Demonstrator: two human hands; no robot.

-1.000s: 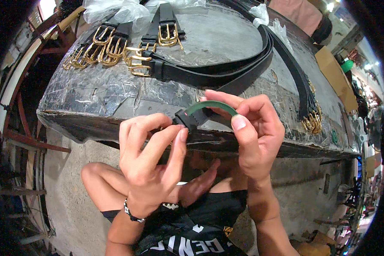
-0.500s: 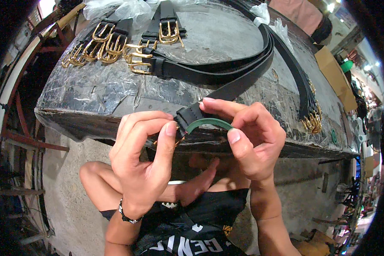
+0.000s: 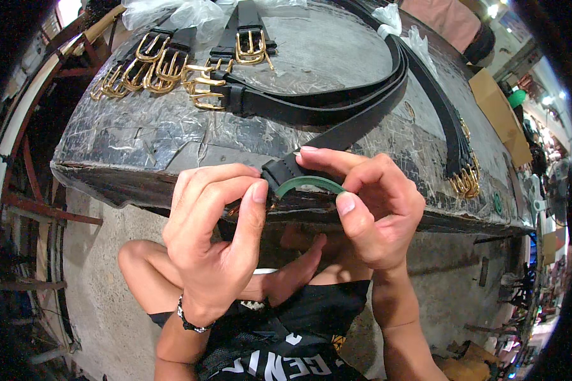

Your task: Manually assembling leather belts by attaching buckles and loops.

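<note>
At the far left corner of the workbench a row of brass buckles lies fanned out, with bare, plastic-covered top between them and the near edge. My left hand is just off that near edge, fingers curled, thumb and forefinger pinched at the end of the black belt; what sits under my fingertips I cannot make out. The belt runs from my hands up across the bench toward the far right. My right hand is closed on a green curved strip, thumb under it and forefinger on top, right at the belt's end. Behind it, more black belts run along the right edge and end in a second bunch of brass buckles hanging near the right corner. Clear plastic bags are cut off at the far edge. A flat brown cardboard box lies beyond the right edge, and past it everything blurs into clutter.
</note>
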